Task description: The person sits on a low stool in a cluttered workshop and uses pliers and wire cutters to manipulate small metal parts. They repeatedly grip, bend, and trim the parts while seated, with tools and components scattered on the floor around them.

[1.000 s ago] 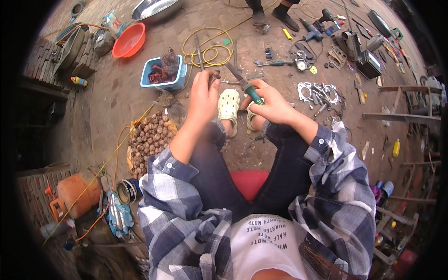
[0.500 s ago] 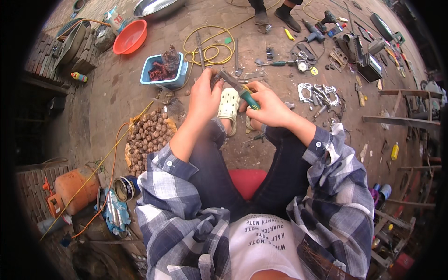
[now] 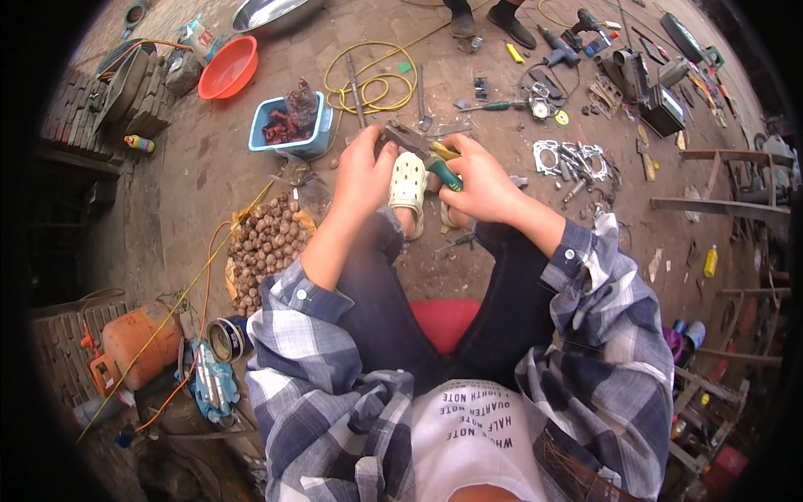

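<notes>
My right hand (image 3: 483, 182) is closed round the green and yellow handles of a pair of pliers (image 3: 448, 174). The pliers' dark metal head points left, toward my other hand. My left hand (image 3: 361, 171) is closed beside the jaws, fingers pinched on something small and dark that I cannot make out. Both hands are held above a pale clog (image 3: 406, 186) on my foot, between my knees. Left of my left knee, a heap of round brown walnuts (image 3: 268, 243) lies on a yellowish sack.
A blue tub (image 3: 288, 144) with dark reddish contents and an orange basin (image 3: 228, 69) stand far left. Yellow hose (image 3: 381, 84) coils ahead, near another person's shoes (image 3: 510, 25). Metal parts (image 3: 577, 159) and a power drill (image 3: 559, 48) lie right. An orange gas cylinder (image 3: 142, 347) stands left.
The pliers have turned slightly in my right hand, and more of the yellow handle shows. My left hand stays at the jaws. The whole view has shifted a little.
</notes>
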The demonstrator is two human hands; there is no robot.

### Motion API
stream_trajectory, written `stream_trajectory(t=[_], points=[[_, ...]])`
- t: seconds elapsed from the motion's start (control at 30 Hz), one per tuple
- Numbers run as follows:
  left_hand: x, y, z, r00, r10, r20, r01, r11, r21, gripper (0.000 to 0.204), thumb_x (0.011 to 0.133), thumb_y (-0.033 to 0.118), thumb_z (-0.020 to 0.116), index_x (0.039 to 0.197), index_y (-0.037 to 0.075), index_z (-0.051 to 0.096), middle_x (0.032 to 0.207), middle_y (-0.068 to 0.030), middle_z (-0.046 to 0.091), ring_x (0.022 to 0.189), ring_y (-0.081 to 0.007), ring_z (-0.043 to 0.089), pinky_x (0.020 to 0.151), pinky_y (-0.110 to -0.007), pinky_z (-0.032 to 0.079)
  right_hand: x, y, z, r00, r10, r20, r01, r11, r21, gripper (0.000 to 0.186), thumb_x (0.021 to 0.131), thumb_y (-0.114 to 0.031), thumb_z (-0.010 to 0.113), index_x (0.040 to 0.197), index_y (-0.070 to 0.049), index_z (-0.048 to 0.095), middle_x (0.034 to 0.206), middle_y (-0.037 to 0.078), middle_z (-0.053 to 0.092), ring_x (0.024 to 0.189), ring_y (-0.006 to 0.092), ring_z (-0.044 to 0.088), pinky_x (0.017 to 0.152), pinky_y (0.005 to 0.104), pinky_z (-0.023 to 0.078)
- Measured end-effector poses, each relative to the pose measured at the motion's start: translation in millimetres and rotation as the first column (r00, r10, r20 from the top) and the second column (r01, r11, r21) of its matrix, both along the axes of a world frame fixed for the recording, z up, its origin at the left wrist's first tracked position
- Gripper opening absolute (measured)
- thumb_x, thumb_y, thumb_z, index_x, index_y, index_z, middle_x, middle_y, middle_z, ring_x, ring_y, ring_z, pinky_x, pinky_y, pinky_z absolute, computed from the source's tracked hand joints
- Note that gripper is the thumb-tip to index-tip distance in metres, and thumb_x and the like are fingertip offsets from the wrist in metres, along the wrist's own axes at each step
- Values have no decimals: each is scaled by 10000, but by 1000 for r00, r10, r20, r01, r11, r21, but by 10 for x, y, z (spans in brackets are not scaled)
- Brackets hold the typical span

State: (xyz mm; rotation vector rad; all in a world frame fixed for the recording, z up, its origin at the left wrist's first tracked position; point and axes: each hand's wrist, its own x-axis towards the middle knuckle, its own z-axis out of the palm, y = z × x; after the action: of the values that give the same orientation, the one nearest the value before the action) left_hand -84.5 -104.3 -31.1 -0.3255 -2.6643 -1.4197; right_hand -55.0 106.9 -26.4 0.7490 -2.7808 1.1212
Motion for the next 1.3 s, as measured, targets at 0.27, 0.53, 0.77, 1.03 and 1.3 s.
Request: stream_trajectory(t=[0.27,0.53,0.77,1.03,1.3], points=[[-11,-6,38,977,-129,170,94,975,201,412,914,168,560,1240,-78,506,1121,-233,619,1067,-292,610,900,-369,465,36,31,121,991,74,113,-75,997,9,170,694,-179,661,789,-39,676,1020,212,522,963,377,560,842,434,465],[71,-114,36,963,-267,22,263,959,104,490,986,299,538,1284,-82,461,1172,-226,583,1101,-288,567,933,-348,436,49,94,116,983,172,63,-176,981,78,182,675,-178,643,718,-10,589,930,195,472,861,376,534,728,455,448],[127,-126,111,941,-338,-31,340,938,73,255,946,199,601,1014,-33,521,824,-147,579,732,-190,519,674,-318,445,157,135,109,974,222,52,-225,973,52,143,664,-177,650,737,-55,634,937,188,480,857,376,539,716,455,452],[217,-100,275,886,-446,125,425,891,161,195,880,51,610,1050,-38,577,878,-129,640,791,-155,578,729,-294,477,219,243,16,954,300,-23,-299,954,17,156,656,-169,665,783,-79,672,1011,214,484,905,409,539,780,447,464],[143,37,215,960,-273,-58,279,944,175,367,930,218,616,1152,-57,517,995,-172,586,921,-233,573,817,-334,453,70,154,73,984,175,-28,-177,978,-106,296,695,-126,640,963,-2,645,1194,241,475,1113,402,499,935,443,434]])
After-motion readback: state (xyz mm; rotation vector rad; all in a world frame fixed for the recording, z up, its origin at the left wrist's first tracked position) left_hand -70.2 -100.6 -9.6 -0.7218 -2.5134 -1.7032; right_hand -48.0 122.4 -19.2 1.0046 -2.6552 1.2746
